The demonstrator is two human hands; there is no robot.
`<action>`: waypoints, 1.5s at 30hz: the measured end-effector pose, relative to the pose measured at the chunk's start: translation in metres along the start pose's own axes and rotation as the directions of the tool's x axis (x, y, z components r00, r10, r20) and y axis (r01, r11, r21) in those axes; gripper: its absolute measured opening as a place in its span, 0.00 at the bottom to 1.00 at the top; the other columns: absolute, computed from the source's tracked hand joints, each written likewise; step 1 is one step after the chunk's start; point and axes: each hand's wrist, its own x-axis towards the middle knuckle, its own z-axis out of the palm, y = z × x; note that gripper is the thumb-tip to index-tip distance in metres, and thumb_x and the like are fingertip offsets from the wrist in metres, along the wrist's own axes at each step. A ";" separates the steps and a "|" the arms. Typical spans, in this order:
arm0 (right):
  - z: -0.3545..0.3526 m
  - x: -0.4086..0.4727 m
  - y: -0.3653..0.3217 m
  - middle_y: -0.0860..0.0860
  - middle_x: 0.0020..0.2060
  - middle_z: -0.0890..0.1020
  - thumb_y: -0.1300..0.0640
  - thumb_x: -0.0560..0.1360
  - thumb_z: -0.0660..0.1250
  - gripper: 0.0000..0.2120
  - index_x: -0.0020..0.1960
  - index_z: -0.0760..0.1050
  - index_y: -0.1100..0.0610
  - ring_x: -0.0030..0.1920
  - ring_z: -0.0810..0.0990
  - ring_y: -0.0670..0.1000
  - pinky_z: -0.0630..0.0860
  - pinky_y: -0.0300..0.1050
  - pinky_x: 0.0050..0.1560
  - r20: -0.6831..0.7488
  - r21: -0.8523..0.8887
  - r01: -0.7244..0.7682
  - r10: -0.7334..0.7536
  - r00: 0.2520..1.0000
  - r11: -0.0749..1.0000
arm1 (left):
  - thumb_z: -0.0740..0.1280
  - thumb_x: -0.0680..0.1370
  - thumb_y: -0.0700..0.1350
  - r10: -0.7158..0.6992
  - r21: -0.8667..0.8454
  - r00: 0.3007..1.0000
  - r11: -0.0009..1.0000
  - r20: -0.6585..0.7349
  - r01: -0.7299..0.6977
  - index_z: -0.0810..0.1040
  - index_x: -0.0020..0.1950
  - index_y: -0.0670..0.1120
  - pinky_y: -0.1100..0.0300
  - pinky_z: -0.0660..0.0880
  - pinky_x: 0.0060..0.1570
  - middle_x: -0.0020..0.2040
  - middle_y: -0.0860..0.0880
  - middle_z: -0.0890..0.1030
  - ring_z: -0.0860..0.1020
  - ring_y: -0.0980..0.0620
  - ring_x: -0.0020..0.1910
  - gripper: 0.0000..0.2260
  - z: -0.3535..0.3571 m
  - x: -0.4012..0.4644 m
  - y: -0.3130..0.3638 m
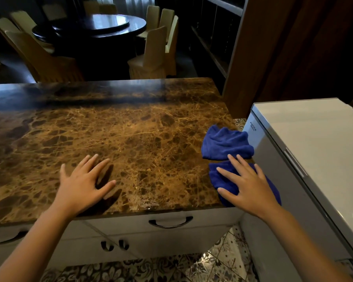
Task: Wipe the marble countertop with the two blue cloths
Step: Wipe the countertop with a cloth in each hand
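Note:
The brown marble countertop (130, 135) fills the middle of the view. Two blue cloths lie at its right edge. The farther cloth (226, 142) is crumpled and untouched. The nearer cloth (222, 180) sits at the front right corner, and my right hand (247, 184) rests flat on top of it with fingers spread. My left hand (84, 184) is flat just above or on the bare marble near the front edge, fingers apart, holding nothing.
A grey chest freezer (314, 151) stands close against the counter's right side. White drawers with dark handles (170, 222) are below the front edge. Beyond the counter are a dark round dining table (94, 25) and covered chairs. A brown cabinet panel (263, 53) rises at the back right.

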 end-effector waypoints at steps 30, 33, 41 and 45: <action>0.016 -0.002 -0.002 0.47 0.70 0.68 0.36 0.71 0.57 0.26 0.68 0.64 0.41 0.73 0.58 0.50 0.50 0.62 0.69 -0.111 -0.017 0.040 -0.041 0.993 0.999 | 0.60 0.76 0.59 0.734 -0.179 0.672 0.651 -0.101 -0.738 0.66 0.70 0.57 0.47 0.59 0.68 0.70 0.46 0.68 0.64 0.45 0.68 0.22 0.040 0.173 0.278; 0.013 -0.001 -0.004 0.47 0.71 0.67 0.36 0.72 0.56 0.26 0.68 0.63 0.41 0.73 0.56 0.50 0.49 0.62 0.69 -0.082 -0.015 0.043 -0.044 0.996 0.999 | 0.61 0.77 0.55 0.700 -0.168 0.702 0.682 -0.135 -0.712 0.71 0.67 0.52 0.48 0.67 0.62 0.64 0.45 0.72 0.69 0.45 0.62 0.19 0.035 0.165 0.270; 0.005 0.008 -0.019 0.45 0.75 0.56 0.33 0.72 0.46 0.30 0.71 0.57 0.42 0.72 0.40 0.44 0.32 0.57 0.70 -0.001 -0.018 0.083 -0.083 0.997 0.996 | 0.60 0.77 0.54 0.648 0.006 0.712 0.741 -0.268 -0.672 0.70 0.66 0.49 0.49 0.72 0.52 0.59 0.43 0.75 0.74 0.45 0.53 0.18 0.012 0.140 0.204; 0.001 0.026 -0.040 0.44 0.75 0.52 0.34 0.74 0.45 0.28 0.72 0.55 0.41 0.73 0.39 0.44 0.34 0.57 0.70 0.009 -0.029 0.179 -0.179 0.984 0.983 | 0.61 0.77 0.54 0.565 0.011 0.745 0.799 -0.355 -0.601 0.70 0.66 0.51 0.48 0.72 0.54 0.60 0.43 0.76 0.74 0.45 0.56 0.19 -0.004 0.116 0.136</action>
